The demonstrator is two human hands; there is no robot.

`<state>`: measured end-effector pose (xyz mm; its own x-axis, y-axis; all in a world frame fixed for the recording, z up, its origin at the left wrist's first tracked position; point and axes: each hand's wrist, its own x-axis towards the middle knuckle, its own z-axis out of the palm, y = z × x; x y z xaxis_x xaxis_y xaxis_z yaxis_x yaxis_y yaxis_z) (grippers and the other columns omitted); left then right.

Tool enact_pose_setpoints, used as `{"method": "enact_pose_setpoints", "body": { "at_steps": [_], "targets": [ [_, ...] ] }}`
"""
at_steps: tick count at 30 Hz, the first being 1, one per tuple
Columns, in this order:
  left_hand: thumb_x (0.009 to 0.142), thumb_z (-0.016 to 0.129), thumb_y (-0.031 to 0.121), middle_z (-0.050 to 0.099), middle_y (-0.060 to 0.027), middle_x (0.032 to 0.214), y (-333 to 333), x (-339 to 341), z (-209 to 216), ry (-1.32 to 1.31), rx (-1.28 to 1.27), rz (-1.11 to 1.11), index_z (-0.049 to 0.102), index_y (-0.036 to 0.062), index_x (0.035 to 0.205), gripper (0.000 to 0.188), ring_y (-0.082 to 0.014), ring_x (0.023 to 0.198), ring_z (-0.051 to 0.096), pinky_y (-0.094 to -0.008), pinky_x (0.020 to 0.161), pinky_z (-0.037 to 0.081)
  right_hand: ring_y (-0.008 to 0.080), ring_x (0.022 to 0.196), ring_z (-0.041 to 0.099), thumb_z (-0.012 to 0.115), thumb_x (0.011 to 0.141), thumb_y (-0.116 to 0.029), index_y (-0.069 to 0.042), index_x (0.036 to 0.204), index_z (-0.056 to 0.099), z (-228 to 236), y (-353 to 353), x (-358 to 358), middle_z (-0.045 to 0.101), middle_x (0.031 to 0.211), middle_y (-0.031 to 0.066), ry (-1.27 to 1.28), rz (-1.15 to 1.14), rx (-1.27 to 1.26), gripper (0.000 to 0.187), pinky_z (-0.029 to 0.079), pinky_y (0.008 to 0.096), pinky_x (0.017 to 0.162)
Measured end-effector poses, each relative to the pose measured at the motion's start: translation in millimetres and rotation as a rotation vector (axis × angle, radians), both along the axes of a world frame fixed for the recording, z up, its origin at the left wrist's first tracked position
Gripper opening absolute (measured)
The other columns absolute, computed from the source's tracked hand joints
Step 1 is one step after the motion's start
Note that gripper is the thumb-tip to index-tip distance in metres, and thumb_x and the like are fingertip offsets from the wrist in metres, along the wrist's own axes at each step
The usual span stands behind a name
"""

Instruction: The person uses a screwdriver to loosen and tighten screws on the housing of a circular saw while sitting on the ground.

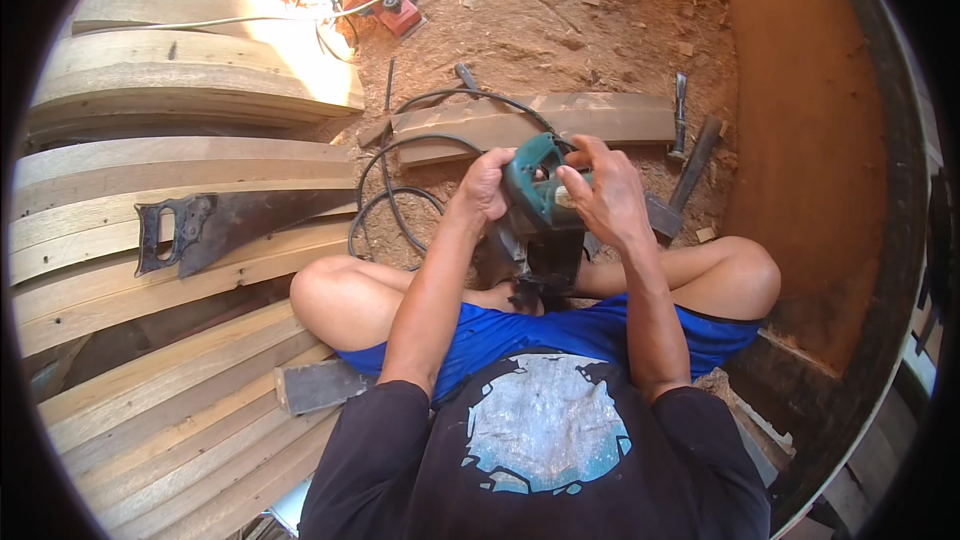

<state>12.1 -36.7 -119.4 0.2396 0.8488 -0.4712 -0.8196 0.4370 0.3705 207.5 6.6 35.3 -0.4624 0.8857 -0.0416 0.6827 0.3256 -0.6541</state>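
Upright between my crossed legs is a teal and black power tool (537, 180) with a loop handle, its dark lower part close to my feet. Its shape suggests an electric planer, though the base is partly hidden. My left hand (487, 185) is closed on the tool's left side near the handle. At its right side is my right hand (608, 190), thumb and fingers apart and bent toward the body; it appears to touch the tool without gripping it. A black power cord (385, 175) loops over the ground to the left of the tool.
Curved wooden planks (180, 165) are stacked at the left, with a handsaw (215, 225) on them. Beyond my hands lie a plank (610, 120), a chisel (680, 115) and a hammer (692, 170). A red power tool (390, 5) rests farther off. An orange-brown panel (800, 140) bounds the right.
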Motion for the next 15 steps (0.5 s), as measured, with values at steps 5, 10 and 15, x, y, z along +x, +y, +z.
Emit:
{"method": "enact_pose_setpoints", "body": {
  "at_steps": [5, 10, 15],
  "targets": [
    [0.109, 0.046, 0.025, 0.072, -0.0127, 0.111, 12.3, 36.9, 11.2, 0.116, 0.139, -0.112, 0.063, 0.0001, 0.125, 0.034, -0.0256, 0.100, 0.073, -0.0472, 0.093, 0.059, 0.0422, 0.099, 0.073, 0.074, 0.088, -0.017, 0.003, 0.129, 0.063, -11.9, 17.2, -6.5, 0.076, 0.101, 0.0250, -0.009, 0.044, -0.268, 0.047, 0.055, 0.0495, 0.088],
    [0.110, 0.048, 0.022, 0.072, -0.0123, 0.113, 8.7, 30.7, 11.7, 0.060, 0.119, -0.117, 0.062, 0.0012, 0.126, 0.030, -0.0235, 0.100, 0.073, -0.0448, 0.092, 0.060, 0.0435, 0.108, 0.071, 0.077, 0.087, -0.021, 0.002, 0.137, 0.059, -18.6, 28.3, 5.7, 0.074, 0.111, 0.0275, -0.102, 0.108, -0.441, 0.058, 0.055, 0.0485, 0.094],
    [0.111, 0.052, 0.032, 0.072, -0.0107, 0.112, 8.0, 27.4, 3.1, 0.098, 0.173, -0.123, 0.062, 0.0023, 0.125, 0.035, -0.0218, 0.100, 0.072, -0.0430, 0.091, 0.059, 0.0341, 0.097, 0.073, 0.079, 0.086, -0.023, -0.003, 0.151, 0.049, -45.3, 13.9, -3.0, 0.074, 0.105, 0.0255, -0.116, 0.174, -0.326, 0.075, 0.056, 0.0438, 0.085]
  ]
}}
